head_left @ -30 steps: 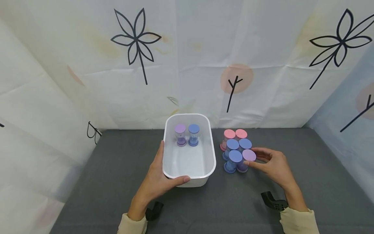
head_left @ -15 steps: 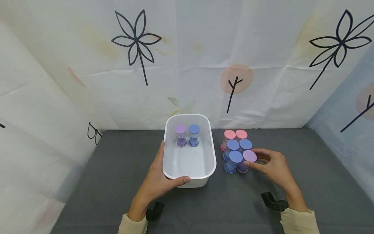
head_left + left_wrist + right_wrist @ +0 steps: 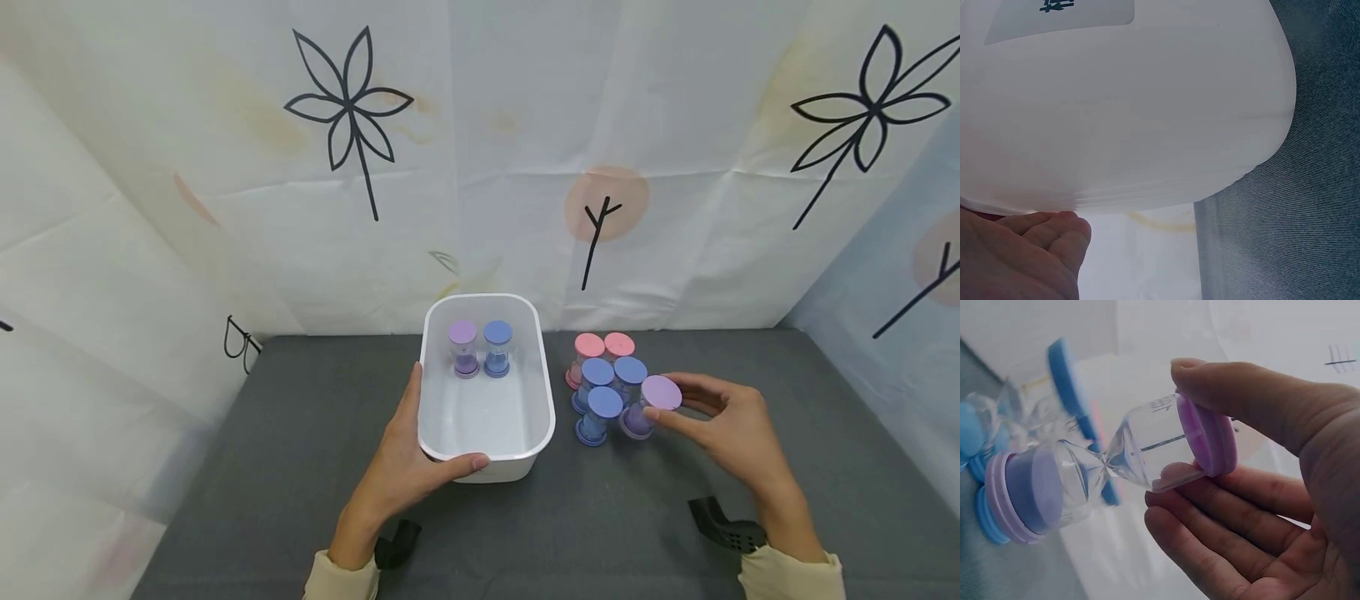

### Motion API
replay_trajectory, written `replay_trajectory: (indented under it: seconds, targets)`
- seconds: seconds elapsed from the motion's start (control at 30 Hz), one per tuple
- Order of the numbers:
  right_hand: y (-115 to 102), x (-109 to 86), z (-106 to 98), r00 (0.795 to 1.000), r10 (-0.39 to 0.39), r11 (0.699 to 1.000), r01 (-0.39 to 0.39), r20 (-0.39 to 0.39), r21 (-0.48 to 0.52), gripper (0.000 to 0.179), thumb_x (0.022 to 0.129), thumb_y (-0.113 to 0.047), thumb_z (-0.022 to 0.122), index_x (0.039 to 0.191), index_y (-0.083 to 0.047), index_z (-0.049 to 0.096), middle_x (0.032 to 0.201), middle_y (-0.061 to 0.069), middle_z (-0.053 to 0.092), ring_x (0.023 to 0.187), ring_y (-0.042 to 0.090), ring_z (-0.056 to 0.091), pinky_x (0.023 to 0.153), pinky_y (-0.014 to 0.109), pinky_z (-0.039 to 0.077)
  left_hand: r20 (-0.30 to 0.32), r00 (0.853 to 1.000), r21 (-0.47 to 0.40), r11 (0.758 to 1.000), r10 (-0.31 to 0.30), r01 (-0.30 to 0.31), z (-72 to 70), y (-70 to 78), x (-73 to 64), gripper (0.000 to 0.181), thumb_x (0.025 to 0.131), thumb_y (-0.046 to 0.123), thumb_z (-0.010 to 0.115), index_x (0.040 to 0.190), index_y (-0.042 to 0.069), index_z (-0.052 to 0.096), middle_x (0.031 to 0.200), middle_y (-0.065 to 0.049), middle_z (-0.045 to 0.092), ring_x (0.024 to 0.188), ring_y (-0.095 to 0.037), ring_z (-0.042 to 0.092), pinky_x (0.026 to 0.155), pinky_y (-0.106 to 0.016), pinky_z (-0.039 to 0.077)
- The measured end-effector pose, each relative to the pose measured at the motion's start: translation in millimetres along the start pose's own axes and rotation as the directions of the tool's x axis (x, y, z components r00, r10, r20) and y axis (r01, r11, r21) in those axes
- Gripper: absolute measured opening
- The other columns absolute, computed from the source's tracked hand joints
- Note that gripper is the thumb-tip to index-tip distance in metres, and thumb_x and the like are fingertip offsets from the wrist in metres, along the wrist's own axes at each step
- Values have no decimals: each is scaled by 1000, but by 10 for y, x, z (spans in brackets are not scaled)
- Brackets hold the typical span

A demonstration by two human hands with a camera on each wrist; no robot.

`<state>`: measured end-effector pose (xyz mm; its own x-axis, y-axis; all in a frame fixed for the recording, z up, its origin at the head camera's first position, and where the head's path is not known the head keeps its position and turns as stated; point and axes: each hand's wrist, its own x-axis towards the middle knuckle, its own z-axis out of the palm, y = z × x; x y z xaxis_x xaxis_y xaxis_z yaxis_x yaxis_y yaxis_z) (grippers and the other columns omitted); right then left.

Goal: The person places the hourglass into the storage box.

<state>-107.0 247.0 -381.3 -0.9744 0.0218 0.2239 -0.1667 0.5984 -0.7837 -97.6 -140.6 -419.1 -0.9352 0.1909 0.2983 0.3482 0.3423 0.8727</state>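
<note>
My right hand pinches a purple sand timer near its top cap, between thumb and fingers. In the right wrist view that timer leans, with purple sand in its lower bulb. Beside it stand blue sand timers and two pink ones, packed close together. My left hand holds the near left corner of a white plastic tub, thumb across the front and fingers along the left side. Inside the tub, a purple timer and a blue timer stand upright near the far end.
A dark grey cloth covers the table. Behind it hangs a white curtain printed with flowers. The left wrist view shows the tub's outer wall and part of a label. Black wrist mounts sit at both wrists.
My right hand has shifted rightward, drawing the purple sand timer away from the blue ones and tilting it. My left hand and the tub stay put.
</note>
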Motion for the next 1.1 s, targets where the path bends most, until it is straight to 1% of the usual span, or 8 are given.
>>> replay_trajectory:
  seconds: [0.1,0.27,0.37,0.57,0.7,0.8,0.9,1.1]
  targets:
    - [-63,-29,-37,999,-14,1000,15,-40,22,53,78,-21,91,123,-2,71,116,11,71,94,-10,63,75,12,52,-2,1000,5,1000,-7,7,-1,65,-8,135,66,31,98,164,19,6,161,2,30,123,-22,52,96,-46,50]
    - [-161,-73,-83,995,-37,997,43,-93,69,51,76,-14,92,121,-2,72,108,-8,72,94,-4,67,76,13,53,1,1000,-13,1000,-11,11,-32,296,-15,130,67,17,97,163,8,10,158,-8,36,118,-29,54,93,-40,52]
    - [-219,-92,-92,991,-57,993,68,-118,98,50,75,-9,91,121,-1,72,107,-12,72,94,-1,69,77,13,53,4,1000,-11,1000,-18,18,-43,356,-19,128,68,16,96,162,5,10,158,-9,36,117,-29,55,92,-38,52]
    - [-319,-129,-107,984,-61,985,87,-166,152,51,74,-1,90,122,1,72,108,-7,74,96,3,70,81,14,53,-5,1000,3,1000,-11,11,-11,133,-15,133,66,27,98,164,17,9,159,0,34,120,-24,54,94,-44,51]
    - [-362,-154,-129,985,-43,952,91,-170,292,51,73,7,88,121,5,70,108,-2,75,96,8,71,81,16,54,-5,1000,14,1000,-11,11,-2,7,-11,135,66,38,97,164,22,6,161,6,30,124,-19,51,97,-50,50]
    - [-391,-157,-137,986,-59,904,119,-154,410,51,73,13,85,120,9,68,108,3,75,97,11,72,79,18,55,-6,1000,18,1000,-6,6,2,-25,-14,135,67,41,96,164,22,5,163,4,27,127,-18,49,99,-54,48]
    - [-430,-149,-134,986,-99,872,151,-134,466,50,73,16,83,120,11,67,108,7,75,97,13,72,79,20,56,-8,1000,25,1000,-7,7,5,-26,-18,135,67,43,95,165,21,5,164,0,26,131,-19,46,101,-56,45]
    - [-589,-103,-111,986,-142,870,168,-92,463,50,73,14,84,120,11,67,111,9,74,99,15,72,82,21,55,-7,1000,25,1000,-15,15,3,-7,-17,136,67,42,96,165,21,4,165,-1,25,132,-19,46,102,-57,44]
